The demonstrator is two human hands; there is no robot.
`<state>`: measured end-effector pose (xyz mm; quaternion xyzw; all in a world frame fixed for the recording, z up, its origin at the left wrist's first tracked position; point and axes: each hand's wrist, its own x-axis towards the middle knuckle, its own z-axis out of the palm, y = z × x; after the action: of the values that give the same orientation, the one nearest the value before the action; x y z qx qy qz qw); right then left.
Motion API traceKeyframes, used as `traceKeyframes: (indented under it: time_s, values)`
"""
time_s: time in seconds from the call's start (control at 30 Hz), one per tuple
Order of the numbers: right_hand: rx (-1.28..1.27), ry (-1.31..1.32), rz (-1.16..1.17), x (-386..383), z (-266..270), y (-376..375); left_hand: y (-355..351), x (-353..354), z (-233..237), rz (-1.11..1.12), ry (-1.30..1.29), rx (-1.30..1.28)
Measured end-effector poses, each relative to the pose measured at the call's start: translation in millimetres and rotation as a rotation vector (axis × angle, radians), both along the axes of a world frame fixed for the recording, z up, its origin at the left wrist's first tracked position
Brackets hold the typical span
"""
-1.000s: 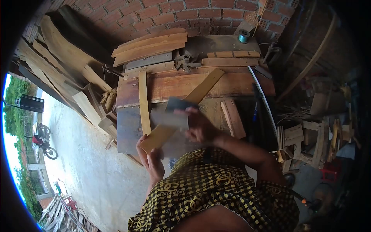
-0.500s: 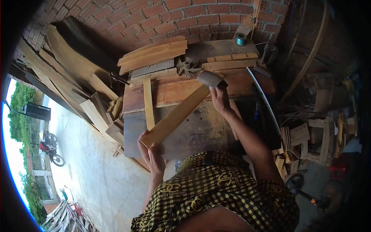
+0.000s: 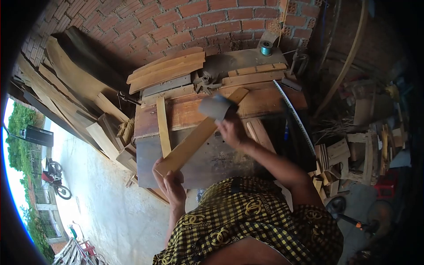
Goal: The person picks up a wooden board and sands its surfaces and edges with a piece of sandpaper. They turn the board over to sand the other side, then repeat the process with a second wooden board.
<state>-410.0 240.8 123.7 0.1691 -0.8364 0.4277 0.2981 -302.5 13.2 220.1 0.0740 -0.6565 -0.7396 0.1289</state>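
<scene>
A long, flat wooden board (image 3: 191, 145) slants across the workbench (image 3: 221, 163). My left hand (image 3: 172, 184) is closed on its near end, thumb and fingers gripping the edges. In my right hand (image 3: 232, 131) is a grey, curled sheet of sandpaper (image 3: 213, 107), slightly blurred, held against the upper face of the board past its middle. The board's far end sticks out beyond the sandpaper. Just left of the board, a narrow wooden strip (image 3: 163, 123) lies on the bench.
Curved boards (image 3: 170, 70) and a metal clamp-like fitting (image 3: 206, 83) sit at the bench's back. A spool (image 3: 266, 48) stands behind them. To the right lie a white-edged ruler (image 3: 297, 117) and a blue pen-like item (image 3: 286, 132). Planks (image 3: 75, 88) lean at left; offcuts (image 3: 338, 154) are stacked at right.
My right hand and the sandpaper have slid along the board toward my left hand, uncovering the far end. My left hand keeps its grip. The view has shifted slightly.
</scene>
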Motion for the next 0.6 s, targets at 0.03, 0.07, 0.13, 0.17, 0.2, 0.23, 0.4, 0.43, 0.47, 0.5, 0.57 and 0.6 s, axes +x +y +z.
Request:
traceKeyframes:
  time_s: [0.03, 0.07, 0.13, 0.17, 0.2, 0.23, 0.4, 0.43, 0.47, 0.5, 0.57, 0.6]
  values:
    - [0.015, 0.088, 0.119, 30.7, 22.8, -24.5, 1.2, -0.1, 3.2, 0.016, -0.011, 0.005]
    - [0.029, 0.180, 0.238, 48.8, 40.5, -37.7, 1.4, -2.1, 5.6, 0.030, -0.017, 0.009]
    - [0.001, 0.183, 0.270, 36.5, 35.8, -27.0, -0.4, -7.0, 3.6, -0.008, -0.003, 0.000]
    - [-0.040, 0.164, 0.310, 33.5, 26.3, -21.1, -2.5, -3.2, 1.4, -0.036, -0.012, -0.019]
    - [0.012, 0.099, 0.141, 7.7, 2.8, -3.3, -2.7, -0.2, -0.7, -0.036, -0.023, -0.028]
    - [-0.042, -0.158, -0.042, -10.5, -15.8, 14.5, -1.9, 0.7, -2.1, -0.017, -0.025, -0.016]
    - [-0.045, -0.002, 0.041, -5.1, -1.0, -0.3, -2.1, 1.2, -0.3, -0.003, -0.025, 0.003]
    - [-0.042, 0.056, 0.150, 24.0, 19.8, -20.9, -7.4, -0.3, -0.2, 0.014, -0.044, 0.051]
    - [-0.037, 0.120, 0.260, 40.8, 37.5, -30.9, -11.9, -2.5, 0.4, 0.031, -0.059, 0.099]
    - [-0.033, 0.126, 0.258, 36.1, 36.6, -25.9, -12.8, -0.8, 9.4, 0.072, -0.064, 0.054]
    - [0.049, 0.120, 0.277, 26.8, 18.5, -11.6, -28.3, 2.6, 14.0, 0.050, -0.061, 0.038]
    - [0.005, 0.056, 0.184, 3.2, -10.0, 5.2, -35.6, 8.1, 17.2, 0.029, -0.059, 0.017]
